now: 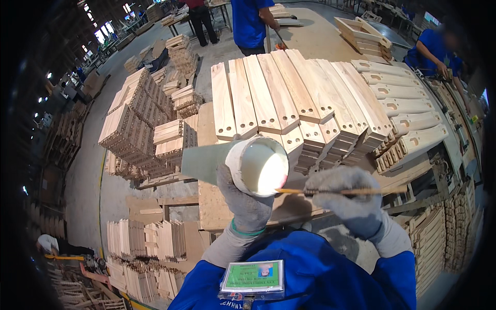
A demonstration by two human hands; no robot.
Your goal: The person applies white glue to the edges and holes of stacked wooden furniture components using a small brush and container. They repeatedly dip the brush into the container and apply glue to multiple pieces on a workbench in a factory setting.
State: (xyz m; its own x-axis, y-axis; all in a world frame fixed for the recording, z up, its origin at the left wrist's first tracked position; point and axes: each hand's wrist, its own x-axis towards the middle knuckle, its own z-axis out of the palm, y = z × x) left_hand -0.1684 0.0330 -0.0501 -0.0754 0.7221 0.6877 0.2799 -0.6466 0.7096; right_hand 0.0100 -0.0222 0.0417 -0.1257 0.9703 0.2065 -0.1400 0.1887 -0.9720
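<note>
My left hand (247, 206), in a grey glove, is wrapped around a white round cup (235, 166) tilted so its mouth faces me. Bright glare covers part of the pale inside, so I cannot tell how full it is. A flat grey-green piece (206, 161) juts out left of the cup; whether it joins the cup is unclear. My right hand (345, 194), gloved too, is closed on a thin wooden stick (390, 190), held level with one end at the cup's lower right rim. Just beyond both hands lie stacked wooden boards (268, 93) with drilled holes in their near ends.
Slotted wooden pieces (408, 106) lie right of the boards. More wood stacks (137, 116) stand on the floor at left, with upright bundles (147, 240) nearer. A person in blue (250, 26) works across the table, another (436, 49) at far right.
</note>
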